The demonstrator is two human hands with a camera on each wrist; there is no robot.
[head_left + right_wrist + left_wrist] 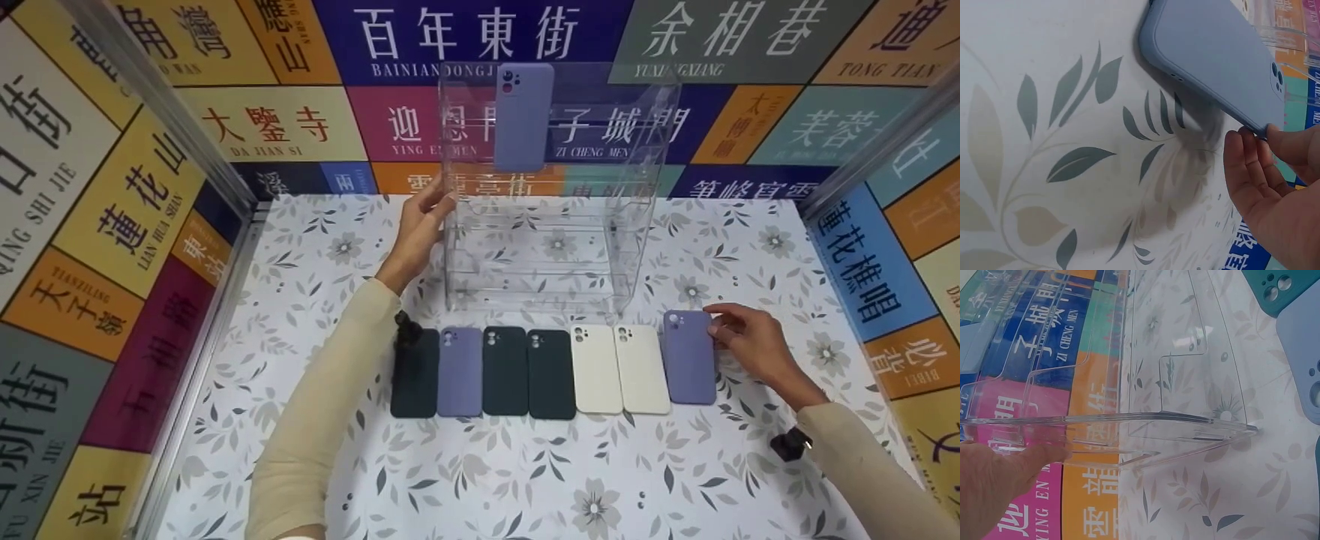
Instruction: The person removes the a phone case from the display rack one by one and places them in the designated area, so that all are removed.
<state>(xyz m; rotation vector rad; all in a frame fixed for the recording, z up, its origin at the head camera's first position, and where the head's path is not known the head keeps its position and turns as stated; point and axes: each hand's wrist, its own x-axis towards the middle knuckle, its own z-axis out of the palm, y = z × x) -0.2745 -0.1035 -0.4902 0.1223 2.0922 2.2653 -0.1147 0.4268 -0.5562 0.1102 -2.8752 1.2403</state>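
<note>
A clear tiered acrylic display rack [540,294] stands at the back of the table, with a purple phone case [523,120] on its top tier. My left hand [421,225] grips the rack's left side; in the left wrist view the hand [1008,481] is at the clear side panel [1185,417]. At the right end of a row of cases, my right hand [754,343] pinches the right edge of another purple phone case [690,360]. The right wrist view has this case [1207,53] tilted, one edge raised off the table, between the thumb and fingers [1292,149].
Left of the held case lie a black case [414,382], a purple case [460,382], two dark green cases [505,375] and two white cases [598,375]. The flowered tabletop [480,480] is bounded by sign-printed walls [277,124] at the back and both sides.
</note>
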